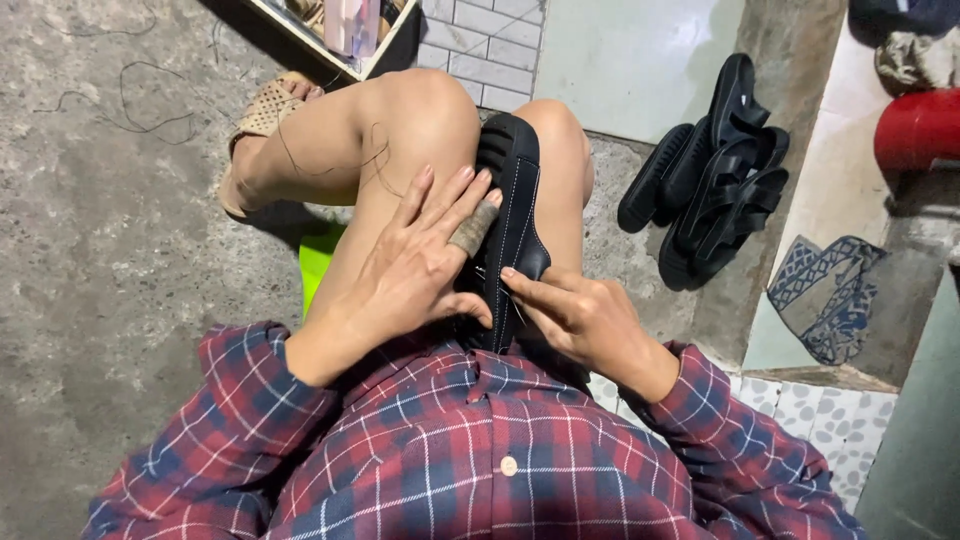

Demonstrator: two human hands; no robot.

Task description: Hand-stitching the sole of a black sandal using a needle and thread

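Note:
A black sandal [510,205] with white stitching along its sole stands on edge between my bare knees. My left hand [420,265] lies flat against the sandal's left side, fingers spread, with a grey wrap around one finger. My right hand [585,320] presses its index finger on the sandal's right edge near the stitching, thumb tucked behind. Whether a needle or thread is pinched there I cannot tell. My red and blue plaid shirt sleeves fill the bottom of the head view.
Several black sandals [715,175] lie piled on the concrete floor to the right. A patterned cloth [825,295] lies beyond them, a red cylinder [915,130] at far right. A tan sandal [262,115] is on my foot. A green object [318,265] sits under my leg.

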